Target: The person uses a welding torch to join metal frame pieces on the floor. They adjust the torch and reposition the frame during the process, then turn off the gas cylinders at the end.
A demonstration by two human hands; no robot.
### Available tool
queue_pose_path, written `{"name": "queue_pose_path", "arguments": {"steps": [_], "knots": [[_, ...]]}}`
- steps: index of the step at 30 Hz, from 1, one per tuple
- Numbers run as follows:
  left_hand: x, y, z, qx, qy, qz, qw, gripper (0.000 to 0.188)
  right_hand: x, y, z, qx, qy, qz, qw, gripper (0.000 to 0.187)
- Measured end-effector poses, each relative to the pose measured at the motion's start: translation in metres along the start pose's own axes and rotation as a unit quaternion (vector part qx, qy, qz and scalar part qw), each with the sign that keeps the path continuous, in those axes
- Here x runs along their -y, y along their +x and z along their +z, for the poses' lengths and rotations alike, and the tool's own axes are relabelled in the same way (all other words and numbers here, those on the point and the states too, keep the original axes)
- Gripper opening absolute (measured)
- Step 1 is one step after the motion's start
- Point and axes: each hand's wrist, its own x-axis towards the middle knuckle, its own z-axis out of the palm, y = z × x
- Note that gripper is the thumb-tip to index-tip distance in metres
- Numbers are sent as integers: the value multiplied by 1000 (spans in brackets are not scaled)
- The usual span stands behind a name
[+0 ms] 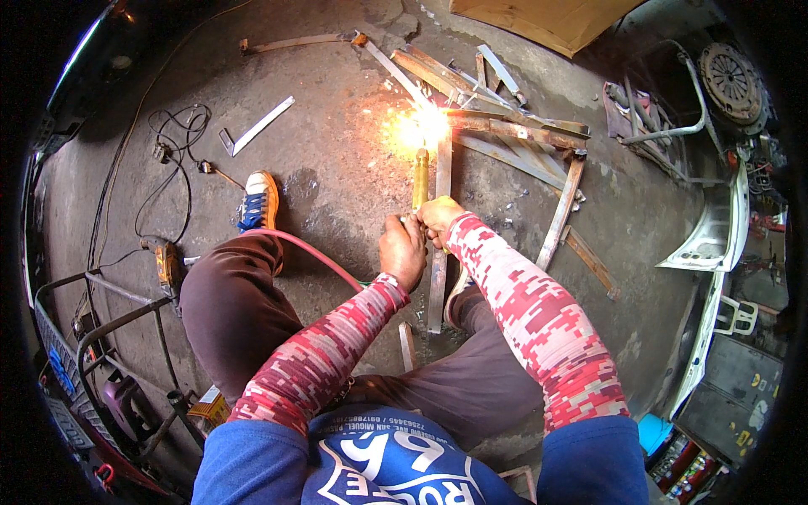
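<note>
Both of my hands are closed around a brass-coloured cutting torch [420, 181], my left hand [402, 254] on its near part and my right hand [439, 219] just beside it. From the left, a red hose [310, 251] runs to my left hand. Bright flame and sparks [423, 128] at the torch's tip hide the spot it touches. A rusty metal frame of angle bars [513, 128] reaches to the glare from the right. Beneath the torch and my right hand lies a long flat metal bar [438, 290], pointing toward me.
Several loose steel bars [429, 71] lie piled beyond the glare. An L-shaped metal piece [261, 126], a coiled black cable [181, 139] and a yellow power tool [166, 265] are on the left. A metal-framed cart [122, 332] stands near left; a white panel [715, 240] is at right.
</note>
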Motion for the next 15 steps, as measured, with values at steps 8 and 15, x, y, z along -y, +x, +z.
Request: {"name": "queue_pose_path", "arguments": {"steps": [8, 15], "knots": [[8, 4, 7, -32, 21, 17, 999, 40, 7, -12, -2, 2, 1, 14, 1000, 17], [10, 6, 8, -26, 4, -14, 1000, 42, 11, -19, -3, -4, -7, 31, 999, 18]]}}
